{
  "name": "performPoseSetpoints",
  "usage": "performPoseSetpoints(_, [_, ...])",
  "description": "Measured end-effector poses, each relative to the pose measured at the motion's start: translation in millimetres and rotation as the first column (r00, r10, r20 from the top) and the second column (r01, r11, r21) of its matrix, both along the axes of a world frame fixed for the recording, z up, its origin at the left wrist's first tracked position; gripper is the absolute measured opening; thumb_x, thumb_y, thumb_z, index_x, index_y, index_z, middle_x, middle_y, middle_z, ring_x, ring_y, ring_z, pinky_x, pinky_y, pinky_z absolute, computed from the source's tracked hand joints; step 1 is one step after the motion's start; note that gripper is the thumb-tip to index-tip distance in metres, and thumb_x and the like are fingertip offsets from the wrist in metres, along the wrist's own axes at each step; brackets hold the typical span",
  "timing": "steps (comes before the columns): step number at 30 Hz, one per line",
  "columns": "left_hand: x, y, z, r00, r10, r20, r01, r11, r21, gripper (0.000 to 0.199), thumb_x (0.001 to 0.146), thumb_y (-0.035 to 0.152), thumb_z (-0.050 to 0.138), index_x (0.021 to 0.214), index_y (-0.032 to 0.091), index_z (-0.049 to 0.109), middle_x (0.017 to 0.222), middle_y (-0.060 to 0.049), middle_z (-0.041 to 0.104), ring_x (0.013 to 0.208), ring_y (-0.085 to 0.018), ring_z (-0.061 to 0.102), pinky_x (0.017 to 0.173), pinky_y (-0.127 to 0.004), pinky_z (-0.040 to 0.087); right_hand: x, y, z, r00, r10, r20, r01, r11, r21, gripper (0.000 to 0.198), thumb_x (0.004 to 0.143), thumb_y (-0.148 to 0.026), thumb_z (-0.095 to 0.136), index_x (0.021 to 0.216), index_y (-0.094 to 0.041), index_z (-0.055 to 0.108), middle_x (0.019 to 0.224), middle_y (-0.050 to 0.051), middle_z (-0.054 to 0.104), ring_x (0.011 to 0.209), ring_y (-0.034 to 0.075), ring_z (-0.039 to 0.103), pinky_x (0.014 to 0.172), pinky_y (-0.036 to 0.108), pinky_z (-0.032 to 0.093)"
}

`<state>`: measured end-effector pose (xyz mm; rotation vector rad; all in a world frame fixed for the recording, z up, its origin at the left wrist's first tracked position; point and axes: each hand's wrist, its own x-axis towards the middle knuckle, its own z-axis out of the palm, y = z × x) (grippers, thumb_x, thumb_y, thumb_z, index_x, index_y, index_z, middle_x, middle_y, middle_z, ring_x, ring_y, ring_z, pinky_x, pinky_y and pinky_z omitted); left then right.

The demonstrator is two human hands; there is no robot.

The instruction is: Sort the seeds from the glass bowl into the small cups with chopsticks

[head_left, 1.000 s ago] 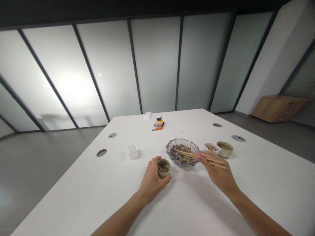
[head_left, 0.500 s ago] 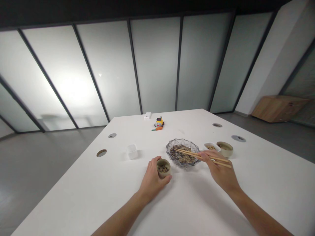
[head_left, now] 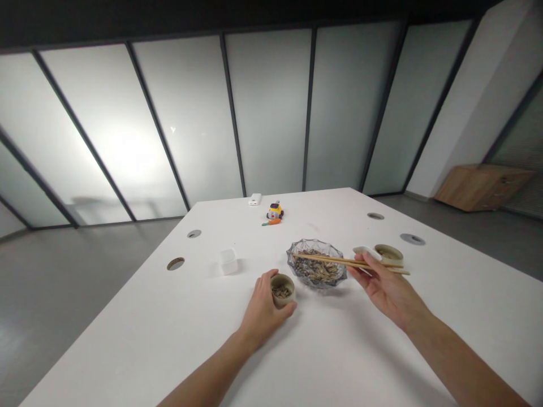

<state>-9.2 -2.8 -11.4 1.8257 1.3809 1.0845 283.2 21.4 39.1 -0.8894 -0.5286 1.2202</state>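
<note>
My left hand [head_left: 263, 308] is wrapped round the side of a small beige cup [head_left: 288, 301] standing on the white table. Some brown-striped seeds, which look like sunflower seeds [head_left: 281, 291], lie inside it. A pair of wooden chopsticks [head_left: 339, 260] is pinched in my right hand [head_left: 388, 291]. Their tips reach over the left part of a faceted clear glass bowl [head_left: 339, 249], which holds a heap of the same seeds [head_left: 320, 268]. Whether the tips grip a seed is too small to tell.
Right of the glass bowl, partly behind my right hand, are a white dish [head_left: 360, 249] and another beige bowl [head_left: 396, 253]. A clear plastic box [head_left: 228, 263] stands left. Farther back are a yellow toy vehicle [head_left: 275, 211], a toy carrot [head_left: 271, 223] and a white device [head_left: 255, 199].
My right hand has moved right and turned, with the chopsticks now flatter and raised a little over the glass bowl. My left hand and the cup have stayed in place.
</note>
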Motion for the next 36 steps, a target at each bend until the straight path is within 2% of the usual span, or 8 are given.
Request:
performPoseSetpoints(5, [0, 0, -1.8, 1.000, -0.001, 0.010, 0.001, 1.000, 0.022, 0.076, 0.074, 0.024, 0.082, 0.144, 0.020, 0.051, 0.143, -0.015, 0.063, 0.136, -0.033, 0.059, 0.121, -0.052, 0.044, -8, -8, 1, 0.983, 0.133, 0.126, -0.130, 0.991, -0.033, 0.047, 0.050, -0.046, 0.108, 0.081, -0.025, 0.079, 0.082, -0.001, 0.080, 0.075, 0.018, 0.078, 0.065, 0.028, 0.071])
performPoseSetpoints(9, [0, 1, -3.3, 1.000, 0.003, 0.011, -0.003, 1.000, 0.020, 0.075, 0.075, 0.024, 0.082, 0.144, 0.021, 0.051, 0.144, -0.014, 0.063, 0.138, -0.033, 0.058, 0.121, -0.051, 0.044, -3, -9, -3, 0.903, -0.088, 0.421, 0.016, 0.985, 0.170, 0.043, 0.073, -0.066, 0.091, 0.081, -0.025, 0.079, 0.086, 0.003, 0.081, 0.079, 0.023, 0.079, 0.072, 0.040, 0.071])
performPoseSetpoints(11, [0, 1, -3.3, 1.000, 0.001, 0.003, -0.001, 1.000, 0.014, 0.074, 0.076, 0.025, 0.081, 0.144, 0.021, 0.051, 0.145, -0.015, 0.062, 0.138, -0.033, 0.058, 0.122, -0.051, 0.043, 4, -8, -5, 0.719, -0.285, 0.635, 0.101, 0.945, 0.310, 0.044, 0.085, -0.070, 0.079, 0.084, -0.026, 0.082, 0.092, 0.007, 0.083, 0.081, 0.026, 0.080, 0.079, 0.046, 0.069])
performPoseSetpoints(14, [0, 1, -2.9, 1.000, -0.002, 0.000, 0.002, 1.000, 0.014, 0.074, 0.075, 0.026, 0.081, 0.143, 0.020, 0.052, 0.144, -0.015, 0.062, 0.138, -0.033, 0.057, 0.122, -0.051, 0.043, 12, -7, -9, 0.366, -0.477, 0.799, 0.038, 0.866, 0.499, 0.041, 0.094, -0.065, 0.071, 0.085, -0.028, 0.084, 0.094, 0.008, 0.084, 0.090, 0.028, 0.079, 0.086, 0.046, 0.065])
performPoseSetpoints(16, [0, 1, -2.5, 1.000, 0.001, 0.002, -0.001, 1.000, 0.009, 0.074, 0.075, 0.026, 0.081, 0.143, 0.019, 0.052, 0.145, -0.015, 0.062, 0.138, -0.033, 0.057, 0.122, -0.051, 0.043, 12, -7, -12, 0.288, -0.513, 0.808, -0.058, 0.833, 0.550, 0.036, 0.097, -0.060, 0.069, 0.085, -0.029, 0.083, 0.092, 0.007, 0.084, 0.089, 0.027, 0.079, 0.084, 0.043, 0.064])
performPoseSetpoints(21, [1, 1, -1.6, 1.000, -0.001, 0.003, 0.001, 1.000, 0.009, 0.073, 0.076, 0.025, 0.080, 0.143, 0.020, 0.052, 0.145, -0.015, 0.062, 0.139, -0.032, 0.057, 0.122, -0.051, 0.043, 1, -10, -16, 0.329, -0.435, 0.838, -0.222, 0.827, 0.516, 0.024, 0.099, -0.048, 0.073, 0.090, -0.028, 0.083, 0.091, 0.004, 0.083, 0.083, 0.023, 0.078, 0.078, 0.037, 0.064])
performPoseSetpoints(31, [0, 1, -2.2, 1.000, 0.005, 0.006, -0.005, 1.000, 0.011, 0.075, 0.075, 0.026, 0.082, 0.143, 0.020, 0.052, 0.144, -0.016, 0.062, 0.138, -0.033, 0.059, 0.122, -0.052, 0.043, 2, -10, -17, 0.358, -0.426, 0.831, -0.106, 0.866, 0.489, 0.033, 0.096, -0.058, 0.072, 0.088, -0.028, 0.084, 0.093, 0.007, 0.084, 0.086, 0.027, 0.079, 0.087, 0.046, 0.066])
performPoseSetpoints(36, [0, 1, -2.4, 1.000, 0.006, 0.007, -0.006, 1.000, 0.023, 0.075, 0.075, 0.025, 0.082, 0.143, 0.021, 0.051, 0.144, -0.015, 0.063, 0.137, -0.032, 0.059, 0.122, -0.052, 0.044, 1, -4, -13, 0.784, -0.239, 0.573, 0.054, 0.946, 0.320, 0.038, 0.083, -0.065, 0.083, 0.084, -0.028, 0.081, 0.094, 0.007, 0.083, 0.085, 0.028, 0.082, 0.083, 0.050, 0.072])
